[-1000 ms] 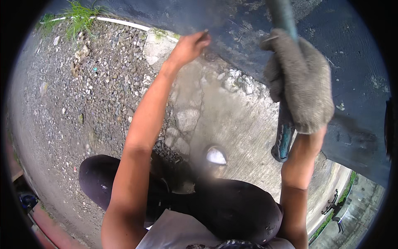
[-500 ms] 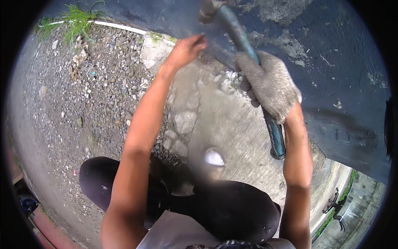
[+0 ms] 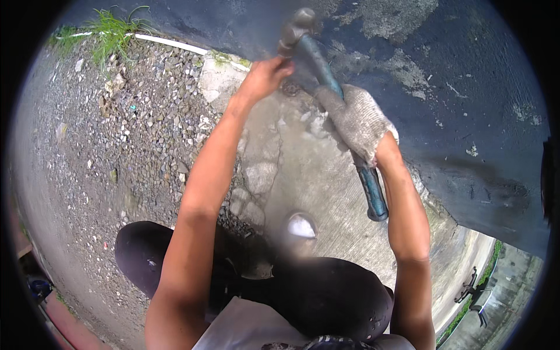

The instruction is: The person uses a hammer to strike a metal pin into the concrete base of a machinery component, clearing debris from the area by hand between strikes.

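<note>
My right hand [image 3: 357,121], in a grey knitted work glove, is closed round the teal handle of a hammer [image 3: 373,195]. The metal hammer head points up and to the left, in front of the dark wall [image 3: 466,93]. My bare left hand [image 3: 265,79] is just below and left of that head, close to the foot of the wall. Its fingers are curled together, and whatever they hold is hidden. Under both hands lies a cracked concrete strip [image 3: 326,186], with broken pale pieces [image 3: 318,124] by the wall.
Loose gravel [image 3: 151,116] covers the ground on the left. A white pipe [image 3: 169,39] and a grass tuft [image 3: 114,35] lie along the wall's foot at far left. My bent knees [image 3: 332,291] are at the bottom. A round hole with something white [image 3: 301,225] sits before them.
The hammer and my right hand have moved left and the head has come down toward my left hand. My left hand has dropped slightly, still curled.
</note>
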The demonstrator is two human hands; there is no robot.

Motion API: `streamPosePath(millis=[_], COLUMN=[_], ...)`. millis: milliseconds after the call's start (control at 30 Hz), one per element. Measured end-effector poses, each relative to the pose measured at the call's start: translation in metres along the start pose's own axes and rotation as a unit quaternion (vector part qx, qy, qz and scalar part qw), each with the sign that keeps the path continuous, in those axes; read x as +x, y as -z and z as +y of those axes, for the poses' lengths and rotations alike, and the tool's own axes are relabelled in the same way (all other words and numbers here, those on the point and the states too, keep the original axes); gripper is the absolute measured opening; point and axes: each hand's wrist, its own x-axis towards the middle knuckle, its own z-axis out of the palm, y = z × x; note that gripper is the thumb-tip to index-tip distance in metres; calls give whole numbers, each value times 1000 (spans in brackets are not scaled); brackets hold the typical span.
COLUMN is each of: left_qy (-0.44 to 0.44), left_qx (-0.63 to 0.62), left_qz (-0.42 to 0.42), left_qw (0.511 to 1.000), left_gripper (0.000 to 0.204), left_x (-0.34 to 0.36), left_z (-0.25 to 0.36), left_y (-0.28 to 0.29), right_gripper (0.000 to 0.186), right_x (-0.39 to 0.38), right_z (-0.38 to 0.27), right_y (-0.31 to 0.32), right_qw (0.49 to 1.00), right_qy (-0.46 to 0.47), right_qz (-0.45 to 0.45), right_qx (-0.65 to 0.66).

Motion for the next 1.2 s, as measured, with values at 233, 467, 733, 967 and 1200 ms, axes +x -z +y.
streamPosePath(millis=[233,467,733,967,1200], left_qy=[17,20,-10,57,17], left_qx=[-5,-5,29,-37,-5], left_qz=[-8,-15,-4,-19,-27], left_qw=[1000,1000,1000,998,999], left_gripper=[23,23,23,21,20], left_x=[-7,-12,-7,-5,-3], left_z=[11,1,4,18,5], left_y=[11,10,11,14,8], right_gripper=[37,38,34,28,53], right_x=[-65,12,-44,-21,-16], right_z=[7,20,-13,16,15], right_y=[17,-17,23,1,-1], right_qw=[922,999,982,934,1000], right_qy=[216,29,90,272,-2], right_qz=[252,23,135,209,-9], right_qx=[199,-35,100,102,7])
